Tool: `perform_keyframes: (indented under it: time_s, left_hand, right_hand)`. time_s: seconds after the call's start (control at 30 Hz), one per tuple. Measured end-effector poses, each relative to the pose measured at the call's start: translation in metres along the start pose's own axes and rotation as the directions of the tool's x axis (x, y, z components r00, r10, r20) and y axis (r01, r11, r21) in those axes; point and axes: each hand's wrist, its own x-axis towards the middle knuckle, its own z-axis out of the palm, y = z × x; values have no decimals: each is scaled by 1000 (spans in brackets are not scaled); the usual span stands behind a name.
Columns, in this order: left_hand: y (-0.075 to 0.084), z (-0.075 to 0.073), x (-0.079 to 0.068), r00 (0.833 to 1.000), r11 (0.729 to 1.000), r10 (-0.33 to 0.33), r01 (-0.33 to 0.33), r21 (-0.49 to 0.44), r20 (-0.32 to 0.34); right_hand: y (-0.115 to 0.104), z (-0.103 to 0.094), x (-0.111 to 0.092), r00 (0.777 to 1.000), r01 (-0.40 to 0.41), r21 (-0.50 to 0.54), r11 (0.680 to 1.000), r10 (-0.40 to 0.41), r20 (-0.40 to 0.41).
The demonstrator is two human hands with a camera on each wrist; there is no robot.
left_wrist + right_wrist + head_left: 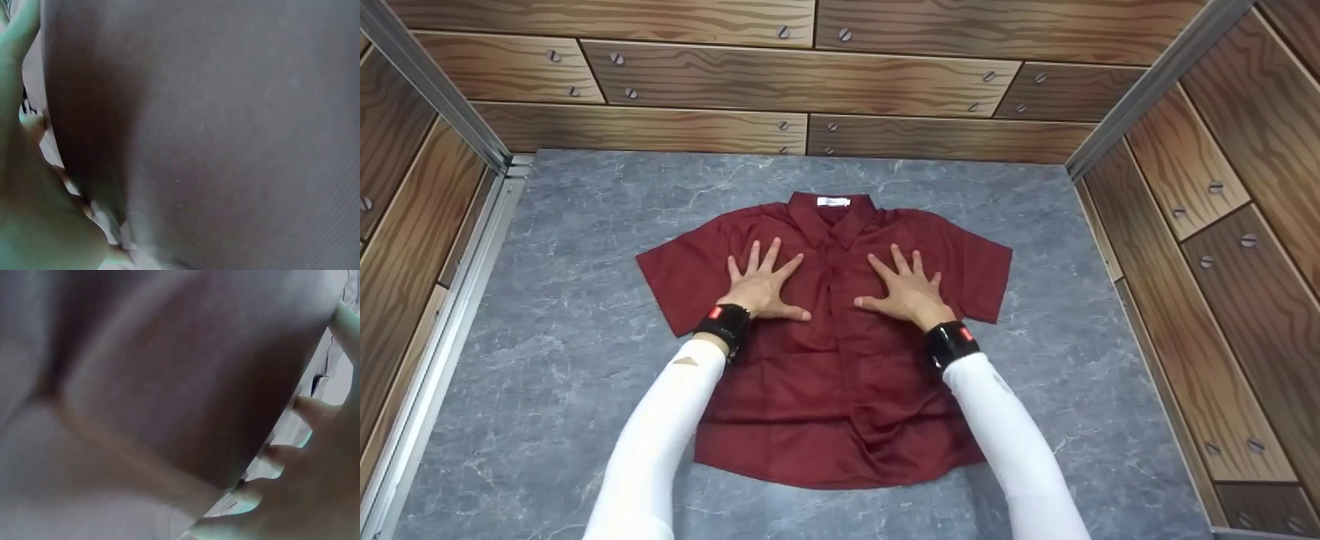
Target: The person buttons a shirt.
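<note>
A dark red short-sleeved shirt [802,390] lies spread flat, front up, its collar [831,221] pointing away from me and both sleeves out to the sides. On the left chest area rests my left hand [761,287], fingers spread and straight. My right hand [907,291] lies on the other half of the front, its fingers likewise fanned out. Between the two hands runs the button placket. Creases cross the lower right of the shirt. In both wrist views the shirt cloth [236,135] fills most of the picture, close and blurred, with the right hand [309,478] at the edge.
Under the shirt is a grey marbled surface [570,375]. Wood-patterned panels [810,75] stand at the back and both sides. Metal rails [442,82] run along the corners. A white label [833,202] shows inside the collar.
</note>
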Motion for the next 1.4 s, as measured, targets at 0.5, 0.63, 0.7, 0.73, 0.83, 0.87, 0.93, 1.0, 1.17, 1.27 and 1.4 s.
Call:
perform_keyframes:
  time_s: [0.5,0.63,0.7,0.73,0.83,0.87,0.93,1.0,1.17,1.27,1.4]
  left_hand:
    - [-4,-7,18,1000,1000,12,-12,-24,7]
    - [-2,-9,19,1000,999,9,-9,-32,8]
    - [0,-8,17,1000,999,10,-11,-45,-7]
    - [2,-8,16,1000,998,16,-17,-53,-24]
    - [8,-5,11,993,994,47,-57,-89,-105]
    - [10,-4,8,988,992,62,-77,-100,-141]
    - [15,-2,3,971,983,96,-126,-132,-218]
    - [20,0,-2,952,972,126,-175,-160,-279]
    - [36,7,-9,928,937,191,-269,-220,-320]
    - [42,13,-10,922,935,205,-284,-213,-328]
    - [48,19,-7,914,954,184,-255,-160,-362]
  right_hand:
    - [6,-8,15,999,-10,27,1000,9,34]
    - [6,-9,17,999,-7,36,999,6,34]
    - [5,-10,15,1000,-10,27,1000,9,27]
    - [4,-10,14,1000,-11,20,1000,11,17]
    - [-2,-11,9,1000,-14,5,1000,14,-25]
    - [-4,-11,7,999,-13,-1,1000,12,-45]
    - [-9,-10,3,996,-3,2,1000,4,-88]
    - [-15,-10,-1,991,15,7,1000,-14,-132]
    - [-29,-4,-8,969,81,-3,997,-80,-233]
    - [-34,1,-11,953,117,-10,993,-115,-282]
    - [-37,7,-15,929,147,-26,989,-147,-340]
